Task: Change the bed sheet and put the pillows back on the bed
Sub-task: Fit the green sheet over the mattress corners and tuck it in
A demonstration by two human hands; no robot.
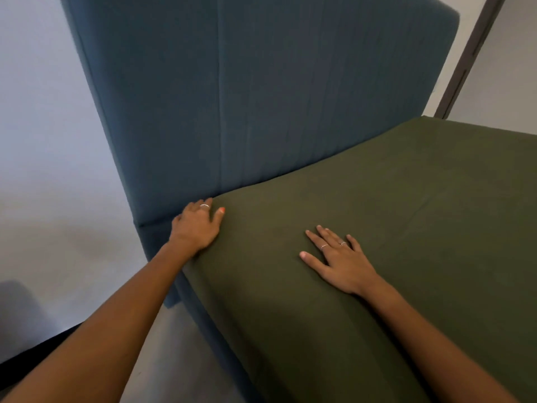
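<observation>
pale grey walls and a grey floor (pixel 180 353) frame the corner of a bed with a tall, padded blue-grey fabric headboard (pixel 261 97). over the mattress lies the olive-green cotton bed sheet (pixel 392 228), pulled smooth across the top and hanging down the near side. no pillows show in this view.

the left hand (pixel 197 225) sits at the mattress corner where it meets the headboard, thumb lying on top of the sheet and fingers reaching down into the gap; they look to be pushing cloth in, though their tips are hidden, so i cannot tell whether they pinch anything. the right hand (pixel 340 260) rests flat on the sheet nearby, fingers straight and spread, holding nothing, only pressing.

the step in hand seems to be tucking the head corner. to do it well, keep the flat hand weighting the top so the cloth does not creep, and drive the other hand deep along the seam, working outward from the corner so slack is carried down the side and not bunched on top.

the sheet's long axis runs from the headboard away toward the lower right of the view, its head edge lying snug along the headboard's base.
</observation>
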